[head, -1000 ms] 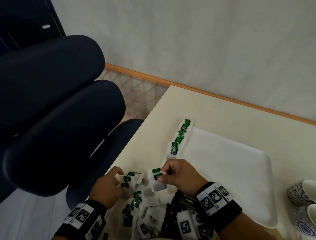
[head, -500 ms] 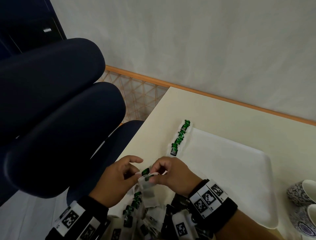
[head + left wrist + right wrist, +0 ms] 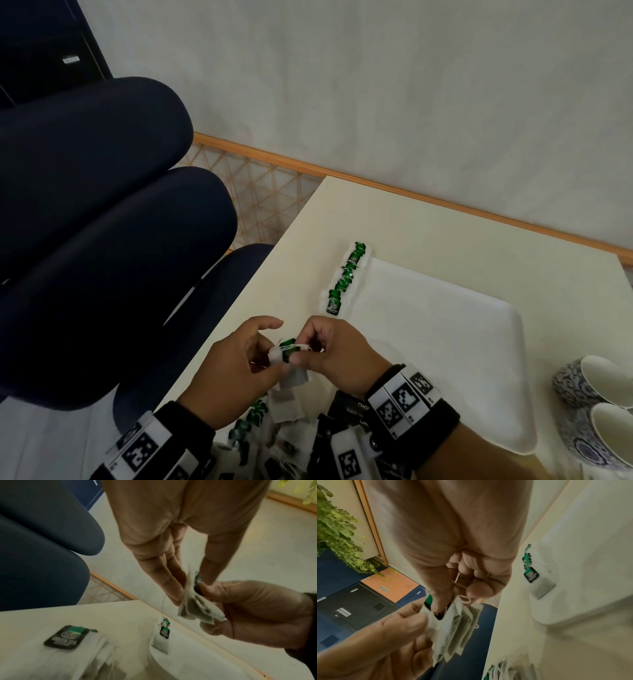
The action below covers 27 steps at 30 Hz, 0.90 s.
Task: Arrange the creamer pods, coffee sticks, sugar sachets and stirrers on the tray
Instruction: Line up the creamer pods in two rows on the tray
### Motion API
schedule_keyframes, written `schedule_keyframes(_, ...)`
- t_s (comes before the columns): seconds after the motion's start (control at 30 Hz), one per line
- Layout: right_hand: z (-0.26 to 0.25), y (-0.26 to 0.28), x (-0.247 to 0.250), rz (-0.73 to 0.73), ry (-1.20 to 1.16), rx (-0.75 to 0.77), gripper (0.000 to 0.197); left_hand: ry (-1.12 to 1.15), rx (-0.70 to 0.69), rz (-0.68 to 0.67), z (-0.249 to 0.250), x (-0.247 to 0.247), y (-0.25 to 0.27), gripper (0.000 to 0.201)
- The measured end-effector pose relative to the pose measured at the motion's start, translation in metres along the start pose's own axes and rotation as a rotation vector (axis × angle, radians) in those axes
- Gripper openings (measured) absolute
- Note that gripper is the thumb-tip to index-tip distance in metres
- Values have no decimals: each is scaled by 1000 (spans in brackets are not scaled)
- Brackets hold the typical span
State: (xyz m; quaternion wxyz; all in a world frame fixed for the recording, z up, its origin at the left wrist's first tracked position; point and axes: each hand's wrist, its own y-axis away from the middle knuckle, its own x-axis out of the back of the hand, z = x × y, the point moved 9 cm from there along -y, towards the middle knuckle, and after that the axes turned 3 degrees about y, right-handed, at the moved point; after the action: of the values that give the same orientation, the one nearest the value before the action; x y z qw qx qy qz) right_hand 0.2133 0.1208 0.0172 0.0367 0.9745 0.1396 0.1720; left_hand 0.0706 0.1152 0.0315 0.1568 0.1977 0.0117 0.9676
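Note:
Both hands hold one small bunch of white tea bags (image 3: 289, 356) with green-and-black tags, just above the table's near left corner. My left hand (image 3: 270, 347) pinches the bunch (image 3: 193, 605) between thumb and fingers. My right hand (image 3: 308, 346) pinches its tags and strings (image 3: 457, 622) from the other side. A white tray (image 3: 445, 359) lies to the right of the hands. A row of tea bags (image 3: 346, 277) overlaps along its left rim, green tags up. More tea bags lie heaped (image 3: 274, 421) under my wrists.
Black sachets (image 3: 342, 411) lie beside the heap, partly under my right wrist. Two patterned cups (image 3: 596, 411) stand at the right edge. A dark blue chair (image 3: 102, 240) is close to the table's left side, and a wall runs behind.
My left hand rose out of the heap and joined the right hand. The bunch that the right hand held alone is now pinched by both, slightly higher.

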Motion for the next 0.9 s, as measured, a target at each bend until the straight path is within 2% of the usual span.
schedule_keyframes(0.1,6,0,1,1,-51,-35,24,-59,-15,26,-3,-3,-4,43)
schedule_keyframes(0.17,15,0,2,-12,15,-90,31,-70,-17,30,-3,-6,-7,45)
schedule_keyframes(0.33,38,-1,3,-86,292,-136,18,-121,-21,35,-3,-11,-8,41)
schedule_keyframes(0.4,51,-5,14,-17,348,-172,21,-128,-2,42,-9,-8,-8,42)
schedule_keyframes(0.5,74,-12,38,151,456,-257,36,-161,30,72,-18,1,-7,38)
schedule_keyframes(0.57,89,-13,51,255,437,-320,36,-173,57,84,-25,7,-5,36)
schedule_keyframes(0.7,102,-21,44,212,472,-345,31,-199,91,91,-34,12,-2,34)
schedule_keyframes(0.77,102,-24,42,231,442,-344,9,-209,97,89,-35,12,-1,35)
schedule_keyframes(0.83,103,-27,42,260,431,-363,19,-205,107,92,-37,12,0,35)
schedule_keyframes(0.9,103,-29,43,302,428,-369,20,-200,117,99,-39,13,1,34)
